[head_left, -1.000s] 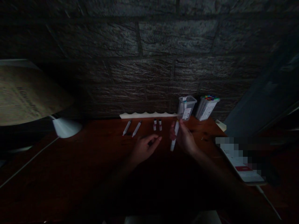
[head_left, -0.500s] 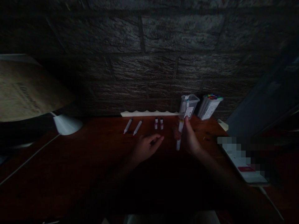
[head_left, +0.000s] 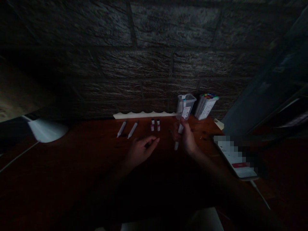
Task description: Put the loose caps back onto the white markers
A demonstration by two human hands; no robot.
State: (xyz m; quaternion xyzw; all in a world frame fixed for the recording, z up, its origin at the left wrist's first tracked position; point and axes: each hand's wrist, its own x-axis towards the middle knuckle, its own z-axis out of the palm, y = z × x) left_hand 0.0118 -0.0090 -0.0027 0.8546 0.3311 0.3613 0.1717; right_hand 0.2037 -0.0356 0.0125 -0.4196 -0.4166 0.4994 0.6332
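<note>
In dim light, a white marker is gripped in my right hand, its lower end sticking out below the fingers. That hand is in front of a clear plastic box with a few markers inside. My left hand hovers over the desk, fingers curled and the thumb tip close to the index fingertip; nothing shows between them. Beyond it lie two white markers, one on the left and one on the right, with reddish tips. Several small white caps with dark and pinkish parts sit between the hands.
A second box, full of colourful-ended markers, stands on the right. A phone with a cable lies at the right edge. A white scalloped strip runs along the brick wall. At left stands a lamp base on the wooden desk.
The camera view has shifted right, so everything appears further left. My right hand covers more of the marker's upper part. The left hand keeps its curled shape.
</note>
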